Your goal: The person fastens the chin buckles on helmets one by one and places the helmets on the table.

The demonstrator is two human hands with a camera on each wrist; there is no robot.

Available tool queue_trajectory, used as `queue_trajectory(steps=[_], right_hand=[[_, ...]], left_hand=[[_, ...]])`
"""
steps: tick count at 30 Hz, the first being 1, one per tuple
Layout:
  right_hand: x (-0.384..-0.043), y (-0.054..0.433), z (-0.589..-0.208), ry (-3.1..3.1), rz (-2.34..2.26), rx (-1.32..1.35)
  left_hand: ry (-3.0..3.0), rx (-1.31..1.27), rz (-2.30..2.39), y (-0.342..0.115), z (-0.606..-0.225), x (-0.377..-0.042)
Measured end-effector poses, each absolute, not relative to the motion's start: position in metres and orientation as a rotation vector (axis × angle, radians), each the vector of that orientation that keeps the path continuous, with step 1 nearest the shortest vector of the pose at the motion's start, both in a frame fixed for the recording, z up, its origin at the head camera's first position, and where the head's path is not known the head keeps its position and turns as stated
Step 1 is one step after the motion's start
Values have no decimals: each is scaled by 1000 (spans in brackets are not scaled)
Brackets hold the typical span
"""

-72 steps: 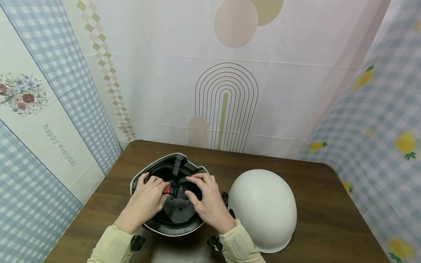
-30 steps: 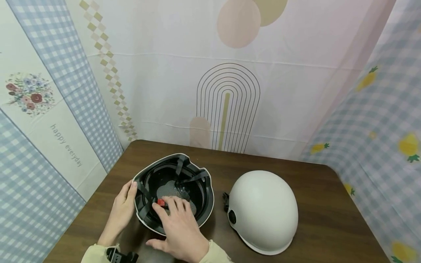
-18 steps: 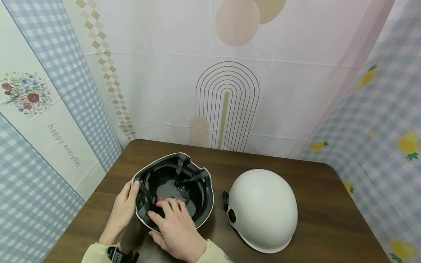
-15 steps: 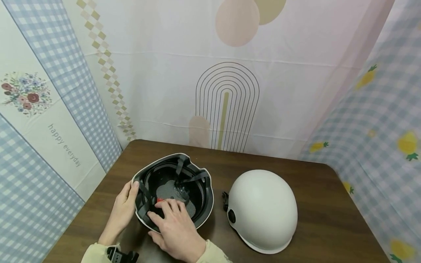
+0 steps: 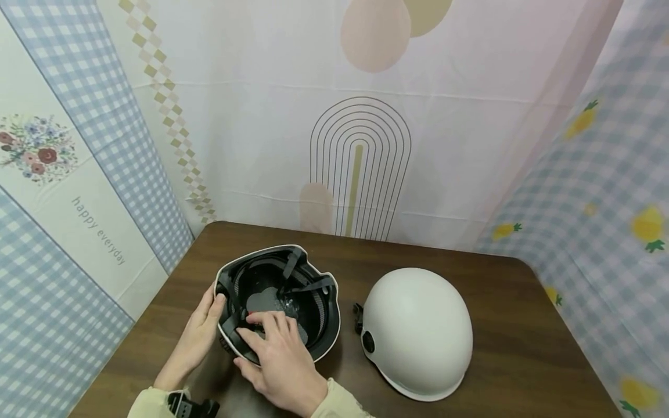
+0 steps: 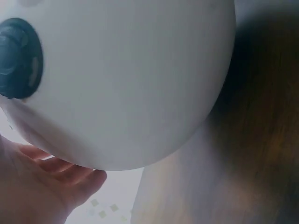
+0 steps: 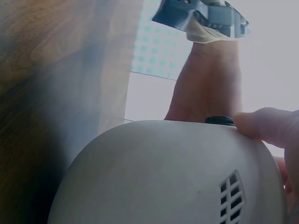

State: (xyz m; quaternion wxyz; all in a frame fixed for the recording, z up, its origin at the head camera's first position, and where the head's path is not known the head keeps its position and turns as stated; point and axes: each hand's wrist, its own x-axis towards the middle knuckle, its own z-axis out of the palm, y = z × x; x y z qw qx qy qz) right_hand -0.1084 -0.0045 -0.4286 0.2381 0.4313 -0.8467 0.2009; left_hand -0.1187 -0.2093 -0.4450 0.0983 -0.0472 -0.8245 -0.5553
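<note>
**Helmet upturned, both hands on it, right fingers inside**

Upturned helmet [image 5: 272, 290] is left of centre over the surface [image 5: 502, 325], opening tilted toward the person; can't tell if the surface carries its full weight. Left hand [image 5: 202, 322] grips the left rim: thumb over the edge, fingers outside. Right hand [image 5: 282, 354] straddles the near rim, thumb on the outer shell, fingers curled inside. Bit of a red piece [image 5: 249, 314] shows by the fingertips, mostly covered; can't tell if it's pinched. Black straps [image 5: 291, 262] run across the inside. Second helmet [image 5: 418, 334] is dome-up to the right, apart, neither hand on it.

Step, my read: handling the strap/buckle parts inside, left hand bracing. Next move calls for a steady left hold and clean fingertip purchase on the red piece without snagging straps. Risk: shell rolls if the grip slackens.
</note>
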Motion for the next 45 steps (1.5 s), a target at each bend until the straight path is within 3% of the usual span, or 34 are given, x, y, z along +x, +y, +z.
queue_trajectory(steps=[8, 34, 45], right_hand=[[-108, -4, -429, -2315, 708, 1151], [-111, 1, -422, -2222, 1406, 975], [-110, -2, -422, -2260, 1286, 800]], left_hand=[[-2406, -236, -1617, -209, -448, -118], [-2333, -106, -1824, -212, -460, -118], [-2364, -20, -1779, -201, -450, -121]])
